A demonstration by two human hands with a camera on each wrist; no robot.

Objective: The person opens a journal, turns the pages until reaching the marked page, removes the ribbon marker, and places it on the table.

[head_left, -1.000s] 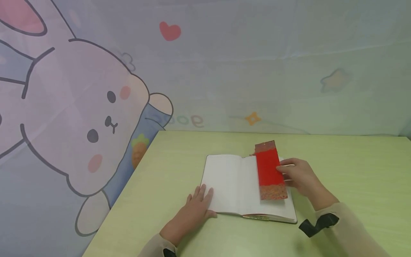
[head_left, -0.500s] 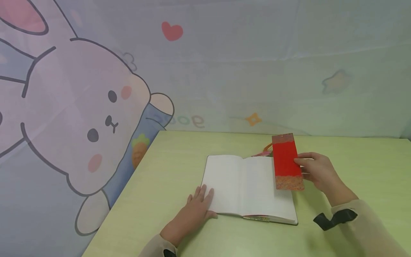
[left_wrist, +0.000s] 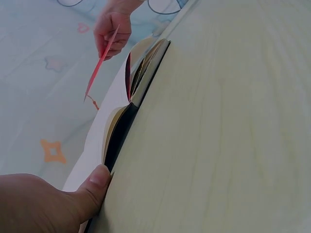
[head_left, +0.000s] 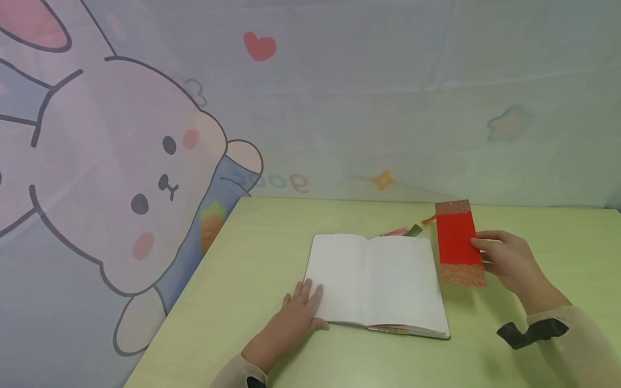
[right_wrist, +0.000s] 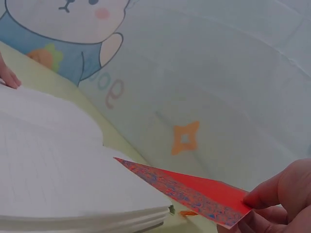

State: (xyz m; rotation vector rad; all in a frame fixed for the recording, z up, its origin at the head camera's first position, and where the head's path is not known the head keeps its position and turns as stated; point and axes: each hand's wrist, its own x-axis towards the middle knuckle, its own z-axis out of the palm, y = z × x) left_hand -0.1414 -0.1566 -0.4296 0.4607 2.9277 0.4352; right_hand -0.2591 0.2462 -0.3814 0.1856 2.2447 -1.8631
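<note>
Pinching a red bookmark (head_left: pixel 455 240) by its right edge, between thumb and fingers of the right hand (head_left: pixel 509 261), with nothing else in that grip; holding it tilted above the table (head_left: pixel 543 229), just beyond the right side of an open notebook (head_left: pixel 400 283). Pressing the left page with the left hand (head_left: pixel 297 311), fingers spread and straight, closed round nothing. Done, to judge from this: notebook opened wide, bookmark wholly clear of the pages, orange tassel (head_left: pixel 429 220) included. Left to do, probably: setting the bookmark down. Also visible past the notebook's far edge, a pink strip (head_left: pixel 395 232) and a green ribbon (head_left: pixel 414 230), and under the right page at the near edge, a coloured insert (head_left: pixel 388 327); impossible to tell whether due for handling too.
</note>
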